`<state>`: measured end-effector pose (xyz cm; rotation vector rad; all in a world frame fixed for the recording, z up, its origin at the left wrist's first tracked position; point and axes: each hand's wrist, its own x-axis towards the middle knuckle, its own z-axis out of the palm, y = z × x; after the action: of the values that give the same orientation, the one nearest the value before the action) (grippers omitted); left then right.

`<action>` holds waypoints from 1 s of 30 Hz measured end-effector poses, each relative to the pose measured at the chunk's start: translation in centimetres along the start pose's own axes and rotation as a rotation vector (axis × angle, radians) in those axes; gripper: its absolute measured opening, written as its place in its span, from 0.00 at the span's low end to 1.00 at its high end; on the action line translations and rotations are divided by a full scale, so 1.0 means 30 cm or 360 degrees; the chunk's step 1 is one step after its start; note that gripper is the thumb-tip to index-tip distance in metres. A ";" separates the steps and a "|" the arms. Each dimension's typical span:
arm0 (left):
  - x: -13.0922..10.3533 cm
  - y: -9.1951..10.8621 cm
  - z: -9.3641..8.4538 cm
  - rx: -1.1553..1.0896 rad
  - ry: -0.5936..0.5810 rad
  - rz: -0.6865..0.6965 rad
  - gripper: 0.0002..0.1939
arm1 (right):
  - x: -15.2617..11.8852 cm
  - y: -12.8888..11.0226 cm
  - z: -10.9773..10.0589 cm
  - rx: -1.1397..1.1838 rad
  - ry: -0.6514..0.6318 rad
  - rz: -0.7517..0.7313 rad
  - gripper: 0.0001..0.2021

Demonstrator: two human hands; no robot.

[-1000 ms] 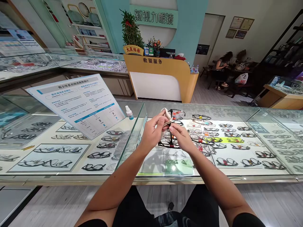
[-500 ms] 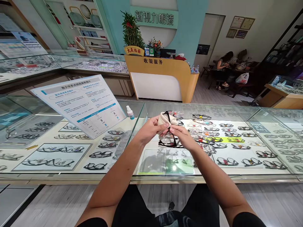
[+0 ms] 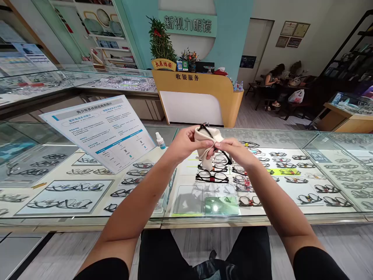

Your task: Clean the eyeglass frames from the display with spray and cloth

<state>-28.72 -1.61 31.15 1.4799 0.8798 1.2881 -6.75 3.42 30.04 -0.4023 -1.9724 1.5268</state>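
Note:
Above the glass display counter (image 3: 186,221), my left hand (image 3: 188,144) pinches a cream cloth (image 3: 207,136) around one lens side of black-framed glasses (image 3: 226,156). My right hand (image 3: 233,151) has its fingers closed on the middle of the same frame, touching the cloth. The glasses tilt from upper left to lower right, and the cloth covers much of them. Its loose end hangs below my left fingers. Rows of eyeglasses (image 3: 212,177) lie under and beyond my hands.
A small white spray bottle (image 3: 160,140) stands left of my hands. Farther left is a large printed sheet (image 3: 101,130). A wooden reception desk (image 3: 201,81) stands ahead, and a person (image 3: 272,83) sits at the back right.
Both hands have risen slightly, and my right hand has moved right. The glasses have turned from nearly upright to a diagonal tilt, with the cloth spread wider and hanging lower.

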 end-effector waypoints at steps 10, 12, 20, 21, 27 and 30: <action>0.079 0.124 0.020 -0.0003 0.0049 0.0251 0.20 | 0.065 -0.135 -0.071 -0.0220 0.0096 -0.0179 0.25; 0.076 0.122 0.022 -0.0011 0.0035 0.0238 0.21 | 0.066 -0.128 -0.072 -0.0231 0.0101 -0.0187 0.24; 0.081 0.080 0.008 0.0117 0.0204 0.0233 0.24 | 0.054 -0.128 -0.086 -0.0238 0.0133 -0.0089 0.22; 0.083 0.078 0.007 0.0120 0.0172 0.0221 0.24 | 0.053 -0.129 -0.091 -0.0230 0.0128 -0.0078 0.22; 0.081 0.072 0.017 0.0134 0.0037 0.0230 0.23 | 0.050 -0.120 -0.109 -0.0207 0.0041 -0.0061 0.23; 0.083 0.055 0.034 0.0111 0.0094 0.0249 0.25 | 0.050 -0.114 -0.108 -0.0214 -0.0011 -0.0071 0.24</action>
<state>-27.37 0.07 33.47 1.5980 0.8690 1.4345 -5.47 5.77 34.19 -0.4061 -2.0822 1.3745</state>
